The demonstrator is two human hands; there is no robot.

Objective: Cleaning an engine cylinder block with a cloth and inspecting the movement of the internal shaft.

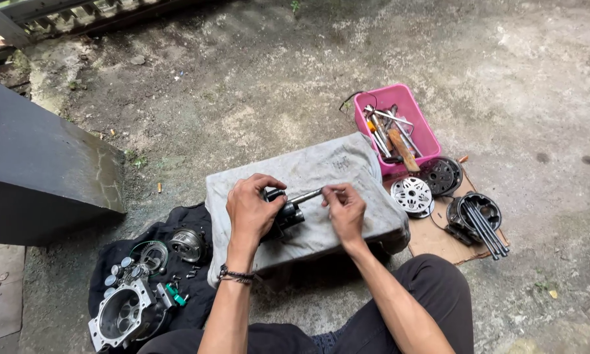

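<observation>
- While you sit on the rough concrete floor (518,78), your left hand (250,208) has its grip wrapped around a dark metal assembly (287,215), fingers curled over its top and thumb side, holding it just above the padded block.
- Your right hand (345,208) has its grip pinched closed, thumb and forefinger, on the far end of a slim steel shaft (306,195) that sticks out of the assembly toward the right; the shaft spans the short gap between your two hands.
- Both things rest over a block wrapped in grey, stained cloth (321,164), which serves as your bench.
- Just beyond the cloth's right corner stands a pink rectangular plastic tray (421,115) of hand tools, one with a wooden handle (403,149).
- Right of your right hand, a sheet of brown cardboard (432,239) carries a bright silver slotted disc (411,195), a dark round pulley-like part (442,176) and a dark round housing with a bundle of long black bolts (486,229) lying across it.
- Left of your left forearm, a black cloth (190,308) holds a cast aluminium housing (123,316) with round bores, a shiny round part (186,244), a ring gasket (149,252) and small loose fittings.
- A dark slab (39,170) lies well apart, at the far left.
</observation>
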